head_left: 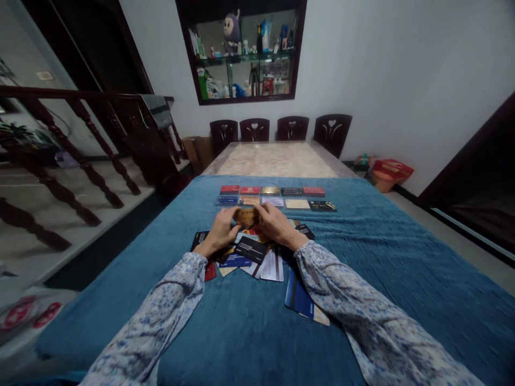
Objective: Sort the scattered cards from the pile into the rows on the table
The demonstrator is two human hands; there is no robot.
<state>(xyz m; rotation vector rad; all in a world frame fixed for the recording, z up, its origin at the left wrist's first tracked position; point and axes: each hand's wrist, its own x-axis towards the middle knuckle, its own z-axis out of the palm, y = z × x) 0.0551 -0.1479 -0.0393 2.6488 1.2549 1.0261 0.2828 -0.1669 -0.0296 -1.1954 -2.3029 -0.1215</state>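
A gold card (247,216) is held up between my two hands, just above a loose heap of cards. My left hand (220,229) grips its left edge and my right hand (277,222) its right edge. Beneath them lie a black card (251,249), a blue card (235,260), a white card (273,266) and several others, overlapping at odd angles. Two rows of sorted cards lie beyond my hands, among them a gold one (270,191), a cream one (297,204) and a black one (323,206). By my right forearm rests a blue card (299,294), partly under the sleeve.
A blue cloth (161,279) covers the near part of the table, with bare marble-patterned tabletop (273,158) beyond. Dark chairs (293,128) stand at the far end. A wooden railing (88,123) runs along the left, and a red bag (392,170) sits on the right.
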